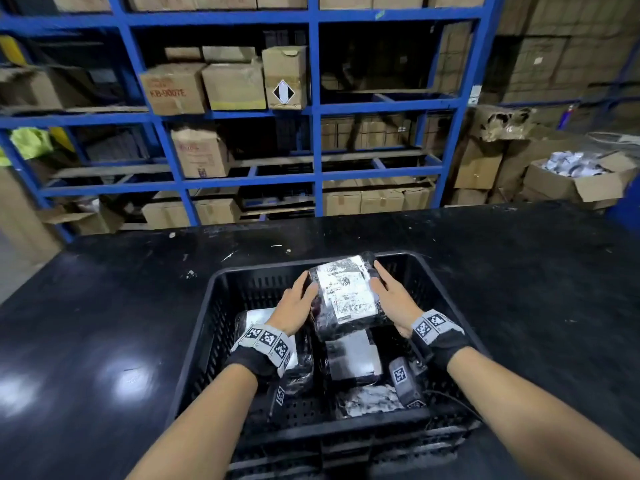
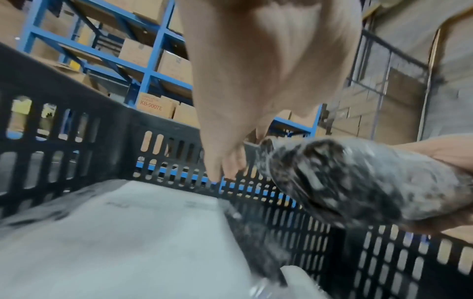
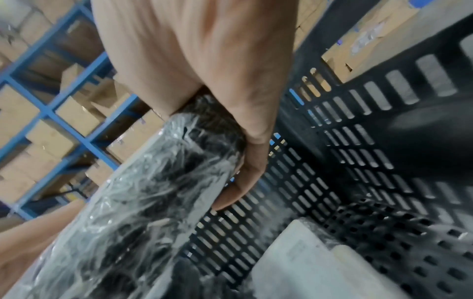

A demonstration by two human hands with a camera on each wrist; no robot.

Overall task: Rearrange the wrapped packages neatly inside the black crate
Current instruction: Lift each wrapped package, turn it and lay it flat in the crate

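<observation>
On the dark surface point(image 1: 104, 323) sits the black crate point(image 1: 221, 306), where the left hand point(image 1: 294, 306) and right hand point(image 1: 391, 299) squeeze a wrapped package point(image 1: 346, 296) between them, its long way pointing away from the person.

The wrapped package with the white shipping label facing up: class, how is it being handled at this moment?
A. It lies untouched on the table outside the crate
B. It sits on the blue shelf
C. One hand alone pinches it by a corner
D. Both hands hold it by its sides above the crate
D: the left hand and right hand hold the labelled package by its opposite sides, above other packages in the black crate.
</observation>
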